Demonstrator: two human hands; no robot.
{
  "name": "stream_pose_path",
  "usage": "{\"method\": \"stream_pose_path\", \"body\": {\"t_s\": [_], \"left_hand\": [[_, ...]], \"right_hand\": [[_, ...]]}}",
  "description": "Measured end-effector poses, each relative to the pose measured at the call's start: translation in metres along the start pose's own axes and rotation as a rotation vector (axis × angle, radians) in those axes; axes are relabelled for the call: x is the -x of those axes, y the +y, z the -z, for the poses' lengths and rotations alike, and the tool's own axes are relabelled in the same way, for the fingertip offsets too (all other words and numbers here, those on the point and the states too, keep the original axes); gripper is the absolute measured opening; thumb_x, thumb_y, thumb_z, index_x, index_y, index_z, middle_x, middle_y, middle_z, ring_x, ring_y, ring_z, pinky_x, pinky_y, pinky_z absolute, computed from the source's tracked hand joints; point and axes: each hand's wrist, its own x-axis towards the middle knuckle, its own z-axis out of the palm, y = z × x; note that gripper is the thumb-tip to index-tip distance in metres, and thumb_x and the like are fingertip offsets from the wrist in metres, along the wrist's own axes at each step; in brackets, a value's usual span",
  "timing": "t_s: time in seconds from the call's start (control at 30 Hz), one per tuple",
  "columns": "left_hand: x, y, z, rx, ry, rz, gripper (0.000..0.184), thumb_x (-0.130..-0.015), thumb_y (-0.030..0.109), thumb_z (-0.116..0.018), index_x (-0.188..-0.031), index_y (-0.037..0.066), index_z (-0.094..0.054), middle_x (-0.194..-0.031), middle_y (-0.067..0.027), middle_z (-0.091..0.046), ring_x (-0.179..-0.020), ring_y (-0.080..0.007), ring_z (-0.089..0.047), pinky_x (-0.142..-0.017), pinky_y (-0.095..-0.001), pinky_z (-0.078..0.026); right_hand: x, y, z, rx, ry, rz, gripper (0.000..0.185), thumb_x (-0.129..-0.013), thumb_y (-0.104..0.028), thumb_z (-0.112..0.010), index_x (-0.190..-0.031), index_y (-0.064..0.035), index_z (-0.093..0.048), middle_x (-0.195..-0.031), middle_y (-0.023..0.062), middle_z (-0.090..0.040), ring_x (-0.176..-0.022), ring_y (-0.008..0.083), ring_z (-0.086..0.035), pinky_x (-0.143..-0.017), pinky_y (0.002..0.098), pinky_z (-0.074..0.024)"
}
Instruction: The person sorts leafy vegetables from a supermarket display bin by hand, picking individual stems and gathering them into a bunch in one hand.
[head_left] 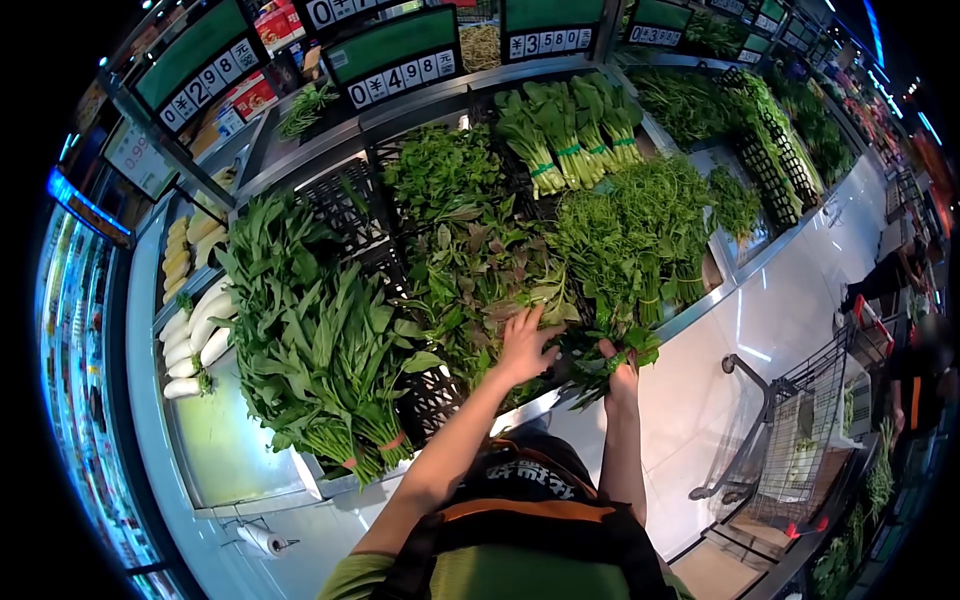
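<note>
My left hand (525, 347) is over the middle heap of reddish-green leafy greens (470, 260), fingers stretched out and apart, its fingertips at the leaves. Whether they touch a leaf I cannot tell. Just right of it, my right hand (622, 372) is closed around a small bunch of dark leafy greens (590, 368) near the display's front edge. Behind that bunch lies a pile of thin-stemmed greens (630, 230), some tied in bundles. To the left rest large bundles of long-leaved greens (310, 330) with bands around their stems.
White radishes (205, 325) lie at the far left, and banded bok choy-like greens (570, 130) stand at the back. Black crates (435, 405) hold the vegetables. Price signs (395, 70) hang above. A shopping cart (800, 430) and a person (920, 390) are on the right.
</note>
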Motion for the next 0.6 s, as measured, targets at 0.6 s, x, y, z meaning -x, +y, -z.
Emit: {"method": "stream_pose_path", "body": {"t_s": [0.6], "left_hand": [[0.093,-0.045,0.070,-0.370,0.380,0.329,0.056,-0.070,0.019,-0.079,-0.121,0.009,-0.057,-0.142,-0.0204,-0.031,-0.125,-0.0401,-0.035,-0.098,-0.0483,-0.035]], "right_hand": [[0.012,0.017,-0.008,0.032,0.055,-0.047,0.052,-0.082,-0.004,-0.069,-0.129,-0.0032,-0.048,-0.119,0.0079,-0.056,-0.104,0.0200,-0.054,-0.088,0.0318,-0.0442]]}}
